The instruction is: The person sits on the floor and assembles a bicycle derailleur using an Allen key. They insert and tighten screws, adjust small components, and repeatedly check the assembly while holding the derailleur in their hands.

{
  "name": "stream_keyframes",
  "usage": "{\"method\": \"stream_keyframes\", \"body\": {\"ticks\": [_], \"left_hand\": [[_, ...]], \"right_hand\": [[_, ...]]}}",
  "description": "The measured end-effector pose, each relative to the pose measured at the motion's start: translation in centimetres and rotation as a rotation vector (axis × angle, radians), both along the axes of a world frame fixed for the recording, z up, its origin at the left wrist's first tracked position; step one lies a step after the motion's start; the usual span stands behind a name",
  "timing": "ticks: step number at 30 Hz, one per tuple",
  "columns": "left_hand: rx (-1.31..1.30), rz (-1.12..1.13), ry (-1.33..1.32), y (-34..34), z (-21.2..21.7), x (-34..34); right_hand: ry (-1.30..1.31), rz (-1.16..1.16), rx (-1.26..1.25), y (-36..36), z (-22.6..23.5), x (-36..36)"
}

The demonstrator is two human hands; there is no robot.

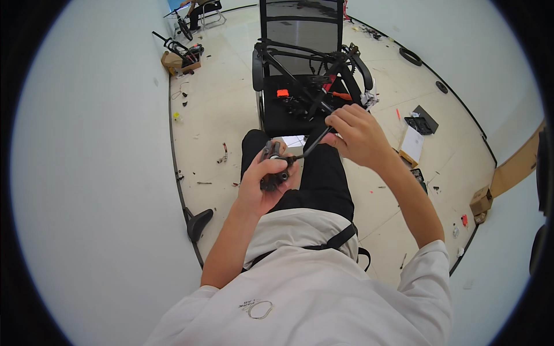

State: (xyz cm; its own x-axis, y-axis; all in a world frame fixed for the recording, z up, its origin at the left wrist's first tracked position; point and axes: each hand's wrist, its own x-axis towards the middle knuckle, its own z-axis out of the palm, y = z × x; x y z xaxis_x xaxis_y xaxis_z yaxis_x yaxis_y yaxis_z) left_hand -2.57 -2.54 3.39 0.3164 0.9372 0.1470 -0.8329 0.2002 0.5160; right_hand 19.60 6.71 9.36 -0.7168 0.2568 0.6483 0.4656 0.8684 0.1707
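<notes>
Above my lap, my left hand (257, 187) is closed around a dark grey metal part that looks like a bicycle brake caliper (269, 153), with the thumb pressed across it. A curved black hose (313, 145) runs from its right side up to my right hand (360, 135). The fingers of that hand are pinched round the hose. Just beyond my hands, a black bicycle frame (297, 83) rests across a black mesh-backed office chair (271, 118). An orange block (282, 93) and an orange-handled tool (341, 96) lie on the seat by the frame.
Walls stand on both sides. On the floor at right are a white-and-brown box (411, 145) and a black case (424, 122); a tire (410, 56) lies behind. A bicycle saddle (199, 225) sits by the left wall. At the far left, a person (202, 8) sits near a bicycle.
</notes>
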Motion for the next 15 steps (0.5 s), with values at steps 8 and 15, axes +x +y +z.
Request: {"method": "stream_keyframes", "body": {"ticks": [8,15], "left_hand": [[0.047,0.262,0.123,0.8,-0.9,-0.6],[0.146,0.562,0.291,0.9,-1.6,0.0]], "right_hand": [[0.11,-0.221,-0.176,-3.8,-3.4,-1.9],[0.298,-0.309,-0.512,-6.7,-6.4,-4.2]]}}
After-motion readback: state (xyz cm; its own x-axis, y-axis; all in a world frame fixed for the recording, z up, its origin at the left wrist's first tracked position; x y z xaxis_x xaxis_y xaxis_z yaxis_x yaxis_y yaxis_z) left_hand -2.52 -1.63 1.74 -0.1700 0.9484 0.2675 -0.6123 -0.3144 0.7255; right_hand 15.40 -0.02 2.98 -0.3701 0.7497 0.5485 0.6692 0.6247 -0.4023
